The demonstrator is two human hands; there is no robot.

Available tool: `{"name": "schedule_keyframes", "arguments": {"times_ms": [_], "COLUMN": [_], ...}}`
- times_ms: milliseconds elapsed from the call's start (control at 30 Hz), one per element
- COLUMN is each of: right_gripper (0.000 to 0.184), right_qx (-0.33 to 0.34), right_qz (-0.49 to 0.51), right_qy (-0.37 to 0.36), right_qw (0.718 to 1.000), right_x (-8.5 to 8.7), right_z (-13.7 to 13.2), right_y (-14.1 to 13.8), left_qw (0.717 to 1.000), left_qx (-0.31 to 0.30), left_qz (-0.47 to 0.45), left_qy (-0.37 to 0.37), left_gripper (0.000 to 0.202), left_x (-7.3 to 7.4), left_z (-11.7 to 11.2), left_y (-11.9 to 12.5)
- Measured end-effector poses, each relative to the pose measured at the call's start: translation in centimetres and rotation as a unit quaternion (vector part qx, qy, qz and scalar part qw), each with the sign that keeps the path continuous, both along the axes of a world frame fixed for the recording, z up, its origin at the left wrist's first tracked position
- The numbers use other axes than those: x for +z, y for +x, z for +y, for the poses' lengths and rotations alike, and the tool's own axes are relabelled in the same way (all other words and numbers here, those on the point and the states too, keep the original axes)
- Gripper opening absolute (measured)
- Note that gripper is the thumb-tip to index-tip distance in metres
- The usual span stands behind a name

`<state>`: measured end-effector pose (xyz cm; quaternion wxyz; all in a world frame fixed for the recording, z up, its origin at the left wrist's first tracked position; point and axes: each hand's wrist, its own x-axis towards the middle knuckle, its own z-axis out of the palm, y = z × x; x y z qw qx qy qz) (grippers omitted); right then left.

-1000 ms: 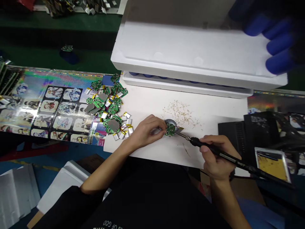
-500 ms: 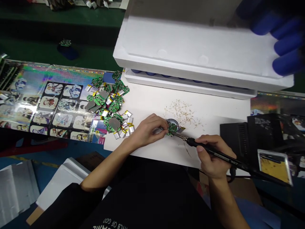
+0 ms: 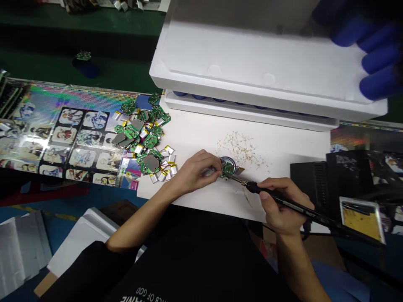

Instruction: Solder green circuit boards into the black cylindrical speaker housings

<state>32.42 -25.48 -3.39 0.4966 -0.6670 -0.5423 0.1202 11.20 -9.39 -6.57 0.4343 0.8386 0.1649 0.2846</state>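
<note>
My right hand (image 3: 285,205) is wrapped round a black soldering iron (image 3: 299,209) and holds it like a pen. The iron's metal tip reaches down to a small green circuit board (image 3: 227,169). Behind that board shows a round metal-edged rim (image 3: 232,160), and a small battery (image 3: 239,170) lies at its right. My left hand (image 3: 203,172) is closed in a pinch at the board's left edge; whatever sits between the fingertips is too small to make out.
Green circuit boards (image 3: 151,162) with small silver batteries (image 3: 169,149) are heaped at the left. Loose tiny bits (image 3: 241,147) lie beyond the board. White foam trays (image 3: 220,63) rise behind, with blue cylinders (image 3: 379,82). A tip-cleaning sponge (image 3: 360,220) is at the right.
On the green surface at the far left, the blue cylinder with a board on it has shifted slightly left. Both hands and the soldering iron have barely moved.
</note>
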Motion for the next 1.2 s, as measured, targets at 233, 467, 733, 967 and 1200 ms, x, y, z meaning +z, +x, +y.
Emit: {"name": "schedule_keyframes", "arguments": {"times_ms": [233, 467, 733, 967, 1200], "right_gripper": [0.015, 0.020, 0.059, 0.052, 0.047], "right_qx": [-0.130, -0.038, 0.082, 0.084, 0.105], "right_qz": [0.068, 0.123, -0.045, -0.030, -0.008], "right_qy": [0.077, 0.049, 0.001, -0.018, -0.028], "right_qw": [0.986, 0.990, 0.996, 0.996, 0.994], "right_x": [-0.8, -1.1, -2.9, -2.8, -2.8], "right_z": [-0.2, 0.9, 2.2, 2.6, 2.9], "right_y": [-0.1, -2.8, -3.2, -2.5, -1.4], "left_qw": [1.000, 1.000, 1.000, 0.999, 0.987], "left_qx": [-0.002, 0.001, -0.007, -0.014, -0.024], "left_qz": [-0.004, 0.000, 0.003, 0.001, 0.037], "left_qy": [-0.003, 0.003, 0.002, 0.033, 0.154], "left_gripper": [0.005, 0.004, 0.003, 0.003, 0.011], "left_x": [0.0, 0.1, 0.3, 0.2, 0.9], "left_z": [0.0, 0.0, 0.4, 0.6, 0.5], "left_y": [0.0, 0.0, -0.2, 0.0, 0.4]}}
